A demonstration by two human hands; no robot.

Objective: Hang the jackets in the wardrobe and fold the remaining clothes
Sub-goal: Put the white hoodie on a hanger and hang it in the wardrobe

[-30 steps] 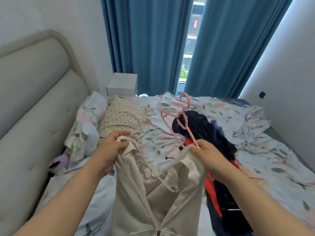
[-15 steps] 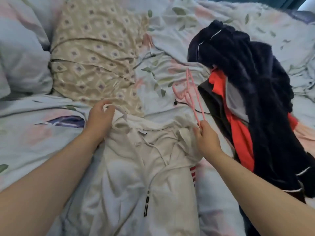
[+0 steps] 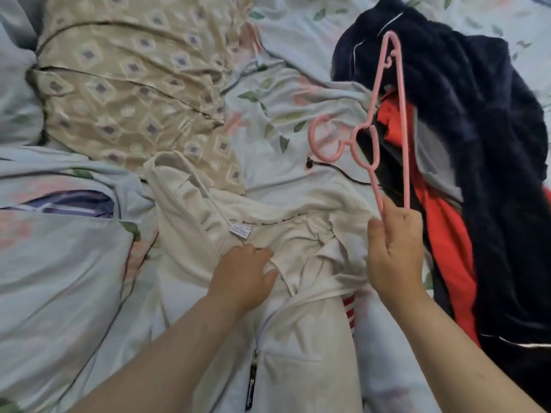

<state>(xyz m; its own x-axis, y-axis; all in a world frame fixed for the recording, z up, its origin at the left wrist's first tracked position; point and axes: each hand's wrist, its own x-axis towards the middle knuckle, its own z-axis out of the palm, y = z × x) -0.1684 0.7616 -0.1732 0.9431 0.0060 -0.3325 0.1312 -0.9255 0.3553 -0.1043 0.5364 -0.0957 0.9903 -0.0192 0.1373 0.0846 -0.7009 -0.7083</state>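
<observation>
bed (image 3: pixel 74 293) fills the view, covered in a pale blue floral sheet, rumpled all over. beige diamond-print pillow (image 3: pixel 134 84) lies upper left on the sheet. pile of dark clothes (image 3: pixel 492 174) on the right side: a navy fleece garment on top, with an orange-red garment (image 3: pixel 447 248) showing under and beside it. white zip jacket (image 3: pixel 298 338) lies flat on the bed in the centre bottom, collar end away from the person, zipper pull visible low down, neck label showing inside the open collar. a bit of red-and-white striped fabric (image 3: pixel 348 308) peeks out from under the jacket's right edge. a black cord (image 3: pixel 328 171) lies on the sheet just above the jacket. pink plastic hanger (image 3: pixel 387 120) is held up over the dark pile, hook pointing left. right hand (image 3: pixel 393 248) grips the hanger's lower end, fingers curled round the bars, hand above the jacket's right shoulder. left hand (image 3: pixel 244 272) is on the jacket just below the collar, fingers curled and pinching a fold of the white fabric at the opening.
</observation>
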